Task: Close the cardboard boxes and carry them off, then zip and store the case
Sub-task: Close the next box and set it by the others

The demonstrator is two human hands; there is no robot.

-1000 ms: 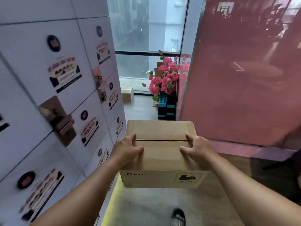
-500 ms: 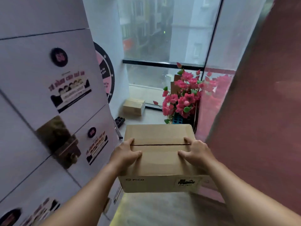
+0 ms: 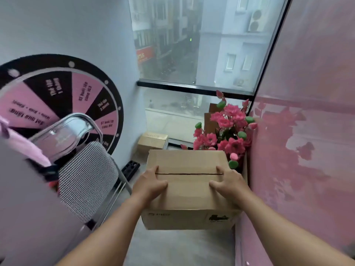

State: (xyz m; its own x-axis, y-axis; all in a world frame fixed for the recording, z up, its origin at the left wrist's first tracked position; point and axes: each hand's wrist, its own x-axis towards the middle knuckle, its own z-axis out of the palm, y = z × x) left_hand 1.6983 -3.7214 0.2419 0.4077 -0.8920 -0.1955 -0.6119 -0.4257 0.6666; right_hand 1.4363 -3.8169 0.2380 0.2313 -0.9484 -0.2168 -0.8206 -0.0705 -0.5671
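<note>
I carry a closed cardboard box (image 3: 189,191) in front of me, its two top flaps meeting in a dark seam. My left hand (image 3: 150,184) grips its left top edge, thumb on the lid and fingers down the side. My right hand (image 3: 227,181) grips the right top edge the same way. A second closed cardboard box (image 3: 152,140) lies on the floor ahead by the window. The case is not in view.
A grey mesh chair (image 3: 86,175) with a chrome frame stands at the left. A pink-and-black prize wheel (image 3: 57,96) leans on the white wall. Pink artificial flowers (image 3: 228,131) stand by the pink wall (image 3: 307,150) on the right. A black tray (image 3: 131,167) lies on the floor.
I have walked forward past the white lockers with the box in both hands. The chair and prize wheel have come into view, and the window corner is nearer.
</note>
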